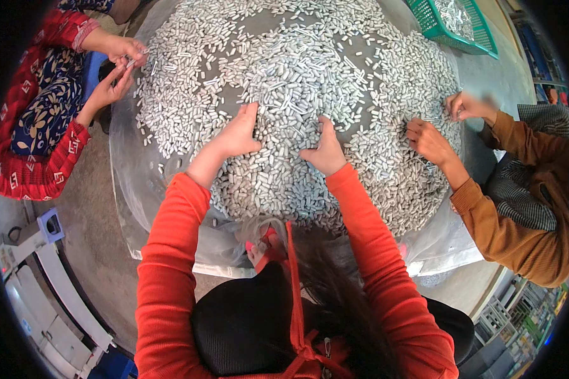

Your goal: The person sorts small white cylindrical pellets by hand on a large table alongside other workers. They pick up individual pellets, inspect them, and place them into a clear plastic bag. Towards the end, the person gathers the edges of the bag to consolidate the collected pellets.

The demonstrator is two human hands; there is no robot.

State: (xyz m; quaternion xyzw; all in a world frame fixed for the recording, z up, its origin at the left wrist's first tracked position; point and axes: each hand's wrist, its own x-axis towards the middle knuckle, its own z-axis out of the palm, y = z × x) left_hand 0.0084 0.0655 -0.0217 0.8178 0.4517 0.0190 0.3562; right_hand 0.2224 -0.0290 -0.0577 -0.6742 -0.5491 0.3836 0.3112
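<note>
though small and light, likely to slip and scatter; best scooped by the handful from the heap's near edge. left hand (239, 134) half open, fingers dug into the grey-white tubes (297, 82) (spread over a plastic sheet (133, 208)). right hand (325, 150) curled, raking more.

Heap of small grey-white cylindrical pieces (297, 82), spread loosely across a clear plastic sheet (129, 208).

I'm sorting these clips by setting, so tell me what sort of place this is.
Probably a small workshop or factory floor. A huge heap of small grey tubes lies on a plastic sheet, co-workers' hands sort it from both sides, and a green crate holds more.
</note>
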